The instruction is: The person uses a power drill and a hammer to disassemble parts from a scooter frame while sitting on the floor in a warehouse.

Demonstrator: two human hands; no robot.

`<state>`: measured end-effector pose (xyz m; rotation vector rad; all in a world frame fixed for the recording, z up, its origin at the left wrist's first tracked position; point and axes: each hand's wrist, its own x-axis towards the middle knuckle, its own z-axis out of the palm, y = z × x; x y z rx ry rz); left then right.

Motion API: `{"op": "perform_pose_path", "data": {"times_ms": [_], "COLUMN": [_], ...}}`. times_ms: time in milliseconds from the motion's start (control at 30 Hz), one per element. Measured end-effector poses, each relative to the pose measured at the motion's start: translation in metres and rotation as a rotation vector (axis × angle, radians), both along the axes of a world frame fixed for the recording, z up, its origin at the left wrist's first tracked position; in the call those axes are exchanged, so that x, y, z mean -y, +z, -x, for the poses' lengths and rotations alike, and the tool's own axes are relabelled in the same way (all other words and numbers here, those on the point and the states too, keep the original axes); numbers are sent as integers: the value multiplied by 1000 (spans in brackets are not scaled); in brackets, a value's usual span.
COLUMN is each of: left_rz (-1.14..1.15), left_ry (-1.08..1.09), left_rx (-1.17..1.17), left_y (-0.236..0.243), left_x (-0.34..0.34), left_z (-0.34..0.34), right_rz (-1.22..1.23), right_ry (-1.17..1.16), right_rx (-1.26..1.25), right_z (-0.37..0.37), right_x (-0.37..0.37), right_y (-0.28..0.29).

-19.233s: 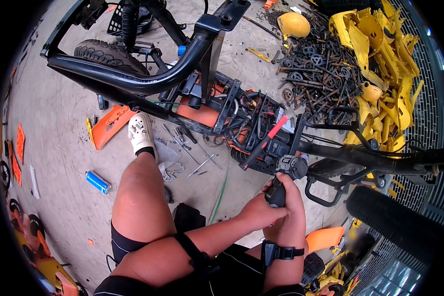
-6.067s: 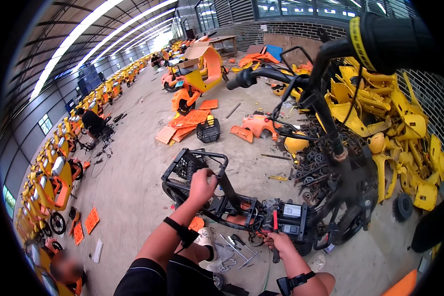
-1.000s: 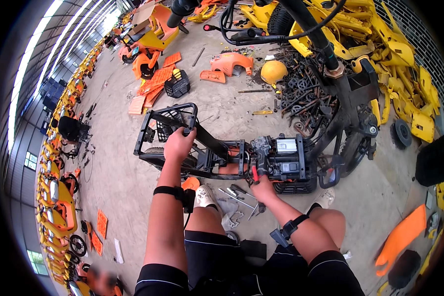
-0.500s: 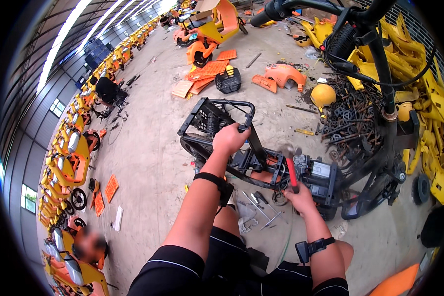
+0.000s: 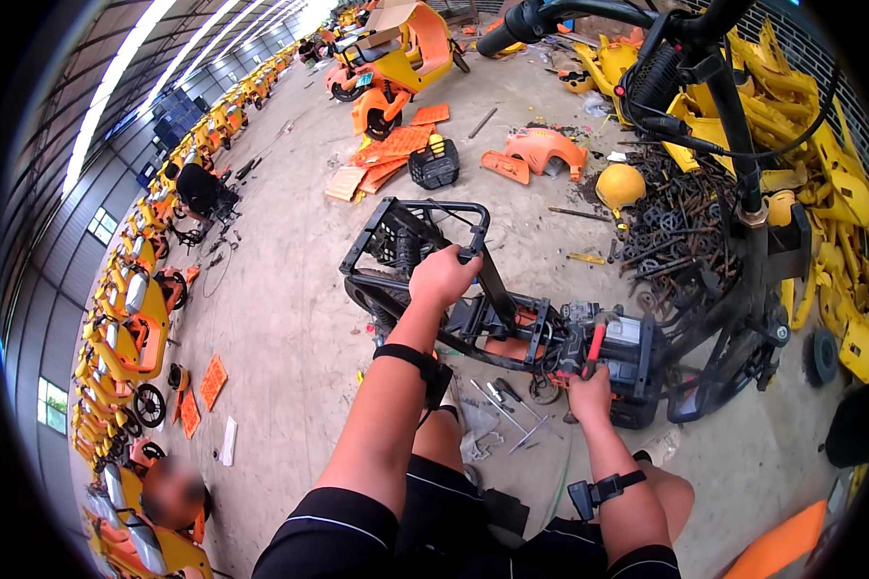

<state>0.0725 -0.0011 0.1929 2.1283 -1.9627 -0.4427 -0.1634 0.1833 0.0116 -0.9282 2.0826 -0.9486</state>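
Observation:
A stripped black scooter frame [image 5: 497, 289] stands in front of me. Its rear rack is on the left, and the fork and handlebar rise on the right. My left hand [image 5: 442, 276] is closed around a black bar of the frame near the rack. My right hand [image 5: 590, 392] grips a hammer [image 5: 596, 349] by its red handle. The hammer is above the frame's low middle part, next to a dark boxy unit [image 5: 628, 362]; whether it touches cannot be made out. Below the frame, several hand tools [image 5: 508, 410] lie on the floor, including a T-shaped one.
Chains and metal parts [image 5: 671, 232] are heaped behind the frame, near a yellow helmet [image 5: 620, 186]. Yellow panels [image 5: 835, 212] pile up along the right wall. Orange panels [image 5: 391, 145] and a black basket [image 5: 434, 164] lie farther back. Yellow scooters [image 5: 135, 318] line the left side.
My right hand has moved slightly right with the hammer, whose head now sits farther right and lower over the frame. My left hand keeps its grip on the bar. The view has shifted slightly.

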Motion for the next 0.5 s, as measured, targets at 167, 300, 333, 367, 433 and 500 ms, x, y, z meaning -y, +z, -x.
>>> {"op": "perform_pose_path", "data": {"times_ms": [167, 300, 333, 367, 433, 500], "left_rz": [23, 23, 23, 23, 38, 45], "left_ry": [-3, -28, -25, -23, -21, -28], "left_rx": [17, 2, 6, 10, 19, 18], "left_y": [5, 3, 3, 3, 1, 0], "left_x": [-2, 2, 1, 0, -1, 1], "left_z": [1, 7, 4, 1, 1, 3], "right_rz": [-42, -50, -85, -60, -11, 169], "right_ry": [-59, -108, -95, -73, -39, 49], "right_rx": [427, 420, 425, 413, 381, 97], "right_z": [5, 4, 1, -3, -6, -4], "right_x": [8, 10, 10, 9, 7, 7], "right_y": [8, -24, -17, -11, -1, 8]}}
